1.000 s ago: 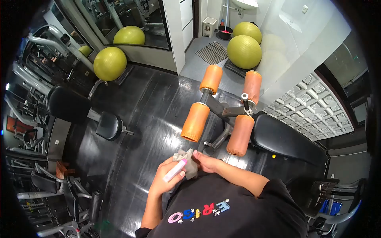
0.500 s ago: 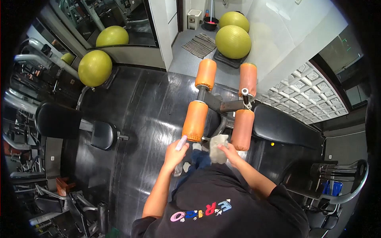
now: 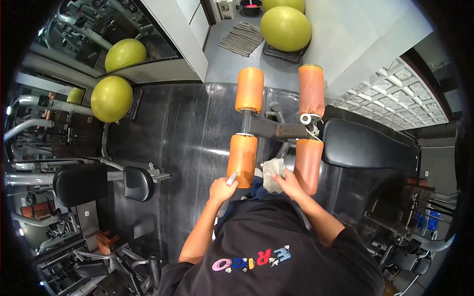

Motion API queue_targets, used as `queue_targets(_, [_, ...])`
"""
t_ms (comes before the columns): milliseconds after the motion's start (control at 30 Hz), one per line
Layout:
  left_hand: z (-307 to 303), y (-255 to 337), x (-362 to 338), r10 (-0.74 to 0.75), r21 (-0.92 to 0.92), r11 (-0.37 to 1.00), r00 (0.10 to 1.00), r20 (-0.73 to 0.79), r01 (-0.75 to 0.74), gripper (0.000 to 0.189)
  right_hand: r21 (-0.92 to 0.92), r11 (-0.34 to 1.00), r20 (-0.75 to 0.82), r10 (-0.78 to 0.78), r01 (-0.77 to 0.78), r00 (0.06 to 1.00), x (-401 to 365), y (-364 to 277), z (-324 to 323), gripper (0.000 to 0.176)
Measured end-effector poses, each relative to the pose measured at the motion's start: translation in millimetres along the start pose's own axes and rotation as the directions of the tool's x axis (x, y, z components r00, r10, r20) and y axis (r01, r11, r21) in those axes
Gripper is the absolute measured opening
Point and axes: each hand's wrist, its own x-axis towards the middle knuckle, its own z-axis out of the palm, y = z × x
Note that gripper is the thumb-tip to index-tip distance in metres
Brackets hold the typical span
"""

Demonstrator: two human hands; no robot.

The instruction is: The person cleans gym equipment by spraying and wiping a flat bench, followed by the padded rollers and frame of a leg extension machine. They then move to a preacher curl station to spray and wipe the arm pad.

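Note:
My left hand [image 3: 221, 191] is closed around a spray bottle, of which the pale nozzle [image 3: 232, 178] shows above the fist; its body is mostly hidden. The nozzle is beside the lower end of the near orange foam roller [image 3: 242, 160]. A crumpled grey cloth [image 3: 272, 173] is pinched in my right hand [image 3: 288, 184], just left of the near salmon-coloured roller [image 3: 308, 165]. Two more padded rollers, an orange one [image 3: 250, 90] and a salmon one [image 3: 311, 91], sit farther along the same machine, joined by a metal frame [image 3: 266, 128].
A black padded bench [image 3: 368, 150] adjoins the machine on the right. Green exercise balls [image 3: 285, 28] stand near the doorway and one ball [image 3: 111, 98] by the mirror. A striped mat [image 3: 241, 38] lies ahead. Seat machines [image 3: 81, 185] line the left.
My view has tilted down and shifted closer to the rollers. The nozzle now overlaps the near orange roller's lower end. Both hands keep hold of the bottle and cloth.

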Motion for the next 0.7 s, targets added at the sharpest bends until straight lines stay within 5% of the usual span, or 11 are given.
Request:
queue_targets(167, [7, -17, -16, -0.067, 0.019, 0.998, 0.998, 0.019, 0.067, 0.045, -0.209, 0.970, -0.065, -0.141, 0.124, 0.988, 44, -44, -7, 0.048])
queue_targets(267, [20, -46, -19, -0.035, -0.168, 0.985, 0.999, 0.025, 0.038, 0.039, -0.439, 0.842, -0.076, -0.383, 0.315, 0.920, 88, -68, 6, 0.049])
queue_targets(367, [22, -57, -14, -0.013, -0.334, 0.942, 0.997, 0.071, 0.036, 0.031, -0.543, 0.782, -0.078, -0.408, 0.305, 0.910, 122, -95, 41, 0.043])
queue_targets(433, [14, -53, -11, 0.034, -0.363, 0.932, 0.998, 0.058, -0.010, 0.028, -0.612, 0.734, 0.014, -0.363, 0.295, 0.932, 138, -94, 68, 0.037])
queue_targets(600, [-1, -71, 12, 0.188, -0.460, 0.858, 0.973, -0.132, -0.228, 0.019, -0.787, 0.301, 0.373, -0.463, 0.539, 0.804, 73, -37, 118, 0.035])
queue_targets(633, [-11, -79, 22, 0.181, -0.442, 0.871, 0.977, -0.114, -0.213, 0.017, -0.801, 0.295, 0.361, -0.458, 0.522, 0.812, 64, -42, 115, 0.035])
queue_targets(700, [-24, -81, 28, 0.176, -0.426, 0.885, 0.982, -0.065, -0.187, 0.017, -0.624, 0.679, 0.419, -0.126, 0.386, 0.899, 50, -48, 102, 0.031])
